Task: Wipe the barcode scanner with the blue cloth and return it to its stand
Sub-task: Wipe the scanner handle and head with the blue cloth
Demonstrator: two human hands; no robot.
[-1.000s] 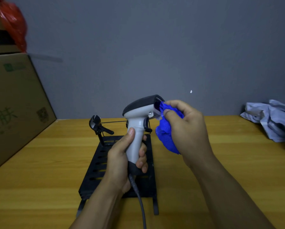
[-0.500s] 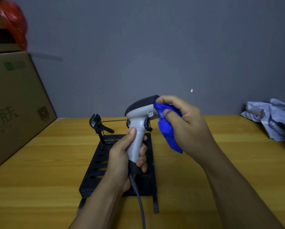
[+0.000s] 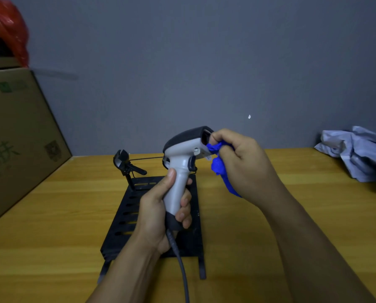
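Note:
A grey barcode scanner (image 3: 182,154) with a dark top and a grey cable is upright above the black stand (image 3: 125,217). My left hand (image 3: 160,211) grips its handle. My right hand (image 3: 243,162) is closed on a bunched blue cloth (image 3: 220,167) and presses it against the lower front of the scanner's head. The scan window is partly uncovered above the cloth. The stand's cradle clip (image 3: 122,161) rises empty at the stand's far left corner.
A large cardboard box (image 3: 18,136) stands along the left, with a red bag (image 3: 10,29) on top. A crumpled grey-white cloth (image 3: 361,152) lies at the back right. The wooden table (image 3: 259,237) ends at a grey wall.
My right hand and the blue cloth have slid down from the top of the scanner's front to its lower edge, baring the scan window. The scanner has tilted slightly.

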